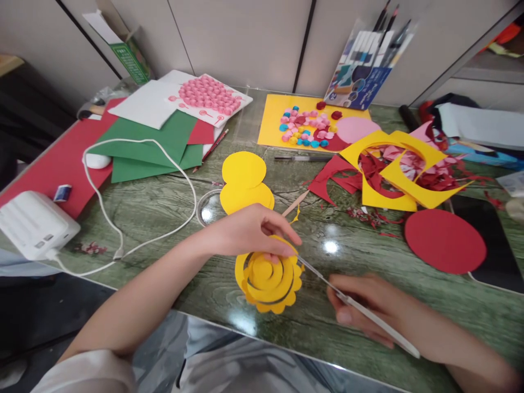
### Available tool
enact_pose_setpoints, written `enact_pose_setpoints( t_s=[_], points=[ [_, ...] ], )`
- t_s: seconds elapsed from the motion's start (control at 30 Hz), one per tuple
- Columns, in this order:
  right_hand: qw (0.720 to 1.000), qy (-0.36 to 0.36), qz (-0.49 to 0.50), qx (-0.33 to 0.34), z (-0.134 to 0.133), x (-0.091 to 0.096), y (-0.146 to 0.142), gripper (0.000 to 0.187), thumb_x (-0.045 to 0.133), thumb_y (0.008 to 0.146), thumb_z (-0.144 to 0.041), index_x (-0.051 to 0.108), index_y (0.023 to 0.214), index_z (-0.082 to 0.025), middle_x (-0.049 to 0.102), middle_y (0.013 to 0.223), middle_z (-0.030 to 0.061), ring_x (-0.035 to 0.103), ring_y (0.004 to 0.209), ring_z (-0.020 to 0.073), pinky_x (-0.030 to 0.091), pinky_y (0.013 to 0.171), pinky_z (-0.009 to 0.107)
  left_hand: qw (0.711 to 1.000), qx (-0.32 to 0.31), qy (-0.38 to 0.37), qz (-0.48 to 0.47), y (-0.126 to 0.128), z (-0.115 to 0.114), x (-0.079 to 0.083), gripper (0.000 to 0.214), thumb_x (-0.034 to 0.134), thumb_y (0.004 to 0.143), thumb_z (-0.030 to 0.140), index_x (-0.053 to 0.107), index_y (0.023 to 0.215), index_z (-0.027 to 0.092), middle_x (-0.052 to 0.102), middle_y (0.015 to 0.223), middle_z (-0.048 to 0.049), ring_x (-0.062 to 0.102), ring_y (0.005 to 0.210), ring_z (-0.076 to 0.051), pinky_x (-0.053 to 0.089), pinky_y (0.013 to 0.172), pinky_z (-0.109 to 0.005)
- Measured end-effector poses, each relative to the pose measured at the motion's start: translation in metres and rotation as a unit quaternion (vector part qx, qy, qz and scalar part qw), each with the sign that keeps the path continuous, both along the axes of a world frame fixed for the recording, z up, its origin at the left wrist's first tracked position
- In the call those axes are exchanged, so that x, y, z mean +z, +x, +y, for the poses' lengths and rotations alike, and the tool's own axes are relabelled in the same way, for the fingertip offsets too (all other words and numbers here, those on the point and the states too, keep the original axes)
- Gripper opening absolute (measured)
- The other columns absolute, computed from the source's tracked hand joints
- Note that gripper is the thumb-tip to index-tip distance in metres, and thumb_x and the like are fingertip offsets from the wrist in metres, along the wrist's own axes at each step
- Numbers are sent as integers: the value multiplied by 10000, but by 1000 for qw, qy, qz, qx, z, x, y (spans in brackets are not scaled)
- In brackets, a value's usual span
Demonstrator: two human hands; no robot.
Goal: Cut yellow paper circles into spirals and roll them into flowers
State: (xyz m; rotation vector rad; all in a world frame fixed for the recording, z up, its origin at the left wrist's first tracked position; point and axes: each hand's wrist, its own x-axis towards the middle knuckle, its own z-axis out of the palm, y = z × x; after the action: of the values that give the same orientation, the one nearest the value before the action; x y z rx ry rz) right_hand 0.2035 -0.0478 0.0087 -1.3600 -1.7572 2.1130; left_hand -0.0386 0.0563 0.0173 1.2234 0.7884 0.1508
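My left hand [254, 232] pinches the top edge of a yellow paper disc cut into a scalloped spiral [270, 278], held just above the green marbled table [164, 213]. My right hand [368, 308] is closed round the handles of white scissors [360, 308], whose blades reach up-left into the spiral's edge near my left fingers. Two plain yellow paper circles [244, 183] lie just behind my left hand. A thin wooden stick [295, 203] lies beside them.
A red paper circle [445, 240] lies at the right, with yellow and red offcuts [393, 169] behind it. Green and red sheets [155, 144], a white cable [123, 229] and a white box [35, 224] fill the left. A yellow sheet with small paper rolls [303, 128] sits at the back.
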Motion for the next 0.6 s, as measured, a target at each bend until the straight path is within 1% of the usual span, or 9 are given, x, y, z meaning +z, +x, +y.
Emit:
enact_pose_setpoints(
  t_s=[0.1,0.2,0.27,0.37,0.5,0.6],
  points=[
    [999,6,-17,-32,2,3,0,336,481,895,-485,431,723,-202,326,484,-97,302,384,57,228,365,181,996,87,27,-19,2,1,1,181,706,697,213,707,876,182,708,685,-7,652,579,-100,522,547,-167],
    [998,25,-19,-46,3,5,0,342,469,896,-498,436,733,-199,328,482,-97,293,385,56,213,369,185,990,135,44,-6,3,0,4,157,717,688,214,713,837,163,698,656,0,625,531,-79,506,511,-146],
    [999,24,-17,-45,3,5,0,347,465,895,-504,437,733,-199,336,482,-95,300,386,57,212,369,186,989,137,50,11,3,0,6,157,722,682,215,719,829,159,694,638,2,607,502,-70,482,471,-130],
    [999,9,-23,-37,2,5,-1,352,460,894,-512,434,735,-199,344,496,-91,311,397,60,220,373,187,992,117,43,22,3,-1,5,173,726,680,219,726,845,167,696,639,4,591,480,-61,448,428,-113],
    [999,29,-5,-34,-1,-1,0,320,454,908,-485,458,768,-198,347,502,-92,310,401,60,218,376,189,995,98,29,18,4,-1,2,161,725,684,212,733,842,181,684,604,14,576,466,-50,432,423,-105],
    [999,26,-1,-24,-3,-4,1,308,456,913,-468,456,761,-200,344,505,-91,309,403,60,214,374,189,996,80,29,16,3,0,0,146,721,684,200,737,828,181,682,598,10,569,461,-50,435,429,-110]
  ],
)
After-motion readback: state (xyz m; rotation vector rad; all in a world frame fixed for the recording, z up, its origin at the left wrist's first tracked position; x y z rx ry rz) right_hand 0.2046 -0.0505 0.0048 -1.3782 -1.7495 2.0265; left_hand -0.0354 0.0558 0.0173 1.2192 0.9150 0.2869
